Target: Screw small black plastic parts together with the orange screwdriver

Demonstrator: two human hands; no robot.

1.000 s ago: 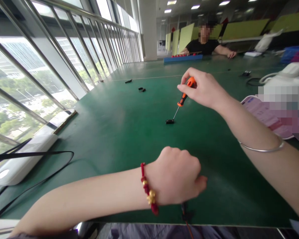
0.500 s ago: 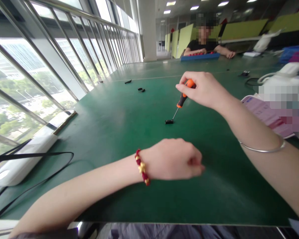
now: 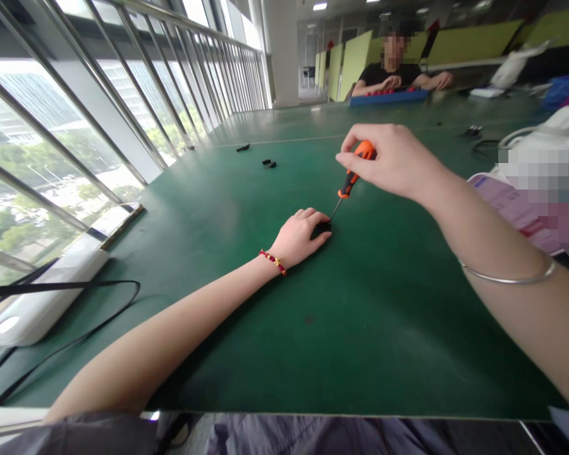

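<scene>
My right hand (image 3: 391,161) grips an orange and black screwdriver (image 3: 355,170) by its handle, tilted, with its thin tip down on a small black part (image 3: 323,225) on the green table (image 3: 246,208). My left hand (image 3: 301,237), with a red bead bracelet at the wrist, reaches out across the table, and its fingertips pinch that small black part. Most of the part is hidden under my fingers.
Small black pieces (image 3: 269,164) and another black piece (image 3: 243,148) lie farther back on the table. A white power strip (image 3: 38,303) with black cables lies at the left by the window rail. Pink papers (image 3: 507,205) sit at the right. A person (image 3: 398,63) sits at the far end behind a blue tray (image 3: 389,96).
My left hand has moved from the near table edge forward to the small black part and taken hold of it. My right hand keeps the screwdriver on the part.
</scene>
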